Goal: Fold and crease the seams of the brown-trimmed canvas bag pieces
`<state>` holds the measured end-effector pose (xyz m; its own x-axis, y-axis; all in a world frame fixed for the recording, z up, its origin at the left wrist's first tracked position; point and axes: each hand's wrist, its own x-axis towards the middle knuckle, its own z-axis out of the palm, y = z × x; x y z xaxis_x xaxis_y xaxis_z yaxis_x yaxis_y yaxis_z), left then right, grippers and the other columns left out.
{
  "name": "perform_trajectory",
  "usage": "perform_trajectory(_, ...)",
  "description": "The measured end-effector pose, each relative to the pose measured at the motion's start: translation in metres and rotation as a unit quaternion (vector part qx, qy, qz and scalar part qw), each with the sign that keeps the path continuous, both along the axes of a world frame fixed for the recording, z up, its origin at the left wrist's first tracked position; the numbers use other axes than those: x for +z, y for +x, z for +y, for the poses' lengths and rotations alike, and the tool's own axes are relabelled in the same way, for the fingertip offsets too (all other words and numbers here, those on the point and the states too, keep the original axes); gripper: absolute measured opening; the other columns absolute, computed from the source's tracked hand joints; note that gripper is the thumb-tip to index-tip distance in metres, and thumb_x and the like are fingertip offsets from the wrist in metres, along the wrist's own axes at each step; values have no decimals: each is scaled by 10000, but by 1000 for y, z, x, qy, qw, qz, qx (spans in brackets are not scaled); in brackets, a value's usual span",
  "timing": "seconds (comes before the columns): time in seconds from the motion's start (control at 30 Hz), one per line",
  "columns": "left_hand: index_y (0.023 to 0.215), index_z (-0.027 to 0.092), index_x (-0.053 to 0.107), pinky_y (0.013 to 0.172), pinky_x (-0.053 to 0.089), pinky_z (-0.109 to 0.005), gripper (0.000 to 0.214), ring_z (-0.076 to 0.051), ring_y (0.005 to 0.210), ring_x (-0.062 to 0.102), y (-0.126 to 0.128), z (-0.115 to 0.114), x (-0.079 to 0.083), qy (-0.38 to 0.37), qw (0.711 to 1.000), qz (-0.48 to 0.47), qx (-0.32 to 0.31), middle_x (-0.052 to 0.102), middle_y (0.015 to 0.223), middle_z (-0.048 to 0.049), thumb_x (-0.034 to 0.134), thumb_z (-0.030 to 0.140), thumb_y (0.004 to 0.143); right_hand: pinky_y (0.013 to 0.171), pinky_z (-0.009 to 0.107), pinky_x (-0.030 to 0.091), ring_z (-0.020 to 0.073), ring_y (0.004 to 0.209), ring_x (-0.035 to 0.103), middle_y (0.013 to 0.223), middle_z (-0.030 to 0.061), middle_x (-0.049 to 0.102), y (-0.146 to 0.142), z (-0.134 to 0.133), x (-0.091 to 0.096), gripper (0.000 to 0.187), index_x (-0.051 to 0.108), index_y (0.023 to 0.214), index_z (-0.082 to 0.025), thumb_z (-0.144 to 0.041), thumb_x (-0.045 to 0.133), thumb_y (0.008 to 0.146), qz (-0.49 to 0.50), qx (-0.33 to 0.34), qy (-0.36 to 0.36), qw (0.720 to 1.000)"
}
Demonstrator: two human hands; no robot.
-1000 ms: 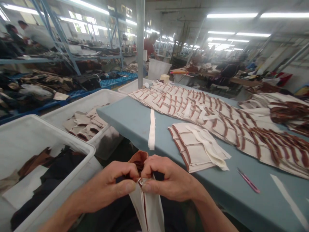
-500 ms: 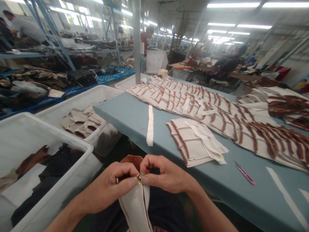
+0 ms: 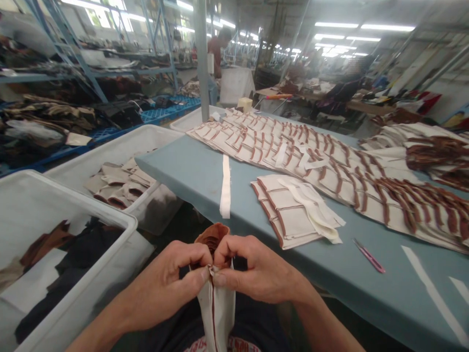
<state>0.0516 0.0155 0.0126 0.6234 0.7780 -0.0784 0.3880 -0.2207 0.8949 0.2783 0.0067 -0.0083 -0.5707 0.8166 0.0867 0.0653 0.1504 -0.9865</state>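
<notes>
The left hand [image 3: 183, 271] and the right hand [image 3: 252, 269] are pinching a cream fabric piece [image 3: 222, 305] between thumbs and curled fingers, both grasping the same small spot beside its brown-edged seam. The piece is hanging in front of the dark clothing, off the near edge of the blue-grey desk [image 3: 172, 168], presumably so that the seam is facing the wearer and both thumbs are reaching it easily. A brown flap [image 3: 214, 234] is standing up behind the fingertips, which are hiding just what is being gripped. A small stack of cream pieces [image 3: 284, 205] is lying near the desk's edge, seemingly for easy reach, with pale strips [image 3: 311, 210] resting across its top. Pink-handled snips [image 3: 369, 256] are lying to its right, and long overlapping rows of similar pieces [image 3: 330, 166] are covering the far side, perhaps fanned for picking up singly. Both wrists are angling inward from low forearms, the thumbs are almost meeting, and the knuckles are arching above the seam.
</notes>
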Motion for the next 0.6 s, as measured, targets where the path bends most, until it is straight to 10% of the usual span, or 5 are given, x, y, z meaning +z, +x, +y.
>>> perform_trajectory(0.6, 660, 195, 544, 537, 332, -225, 321, -114, 571, 430, 8, -8, -13, 17, 999, -28, 10, 456, 606, 42, 509, 362, 933, 593, 255, 338, 117, 650, 423, 718, -41, 526, -12, 1, -19, 337, 518, 781, -213, -446, 688, 956, 59, -12, -67, 996)
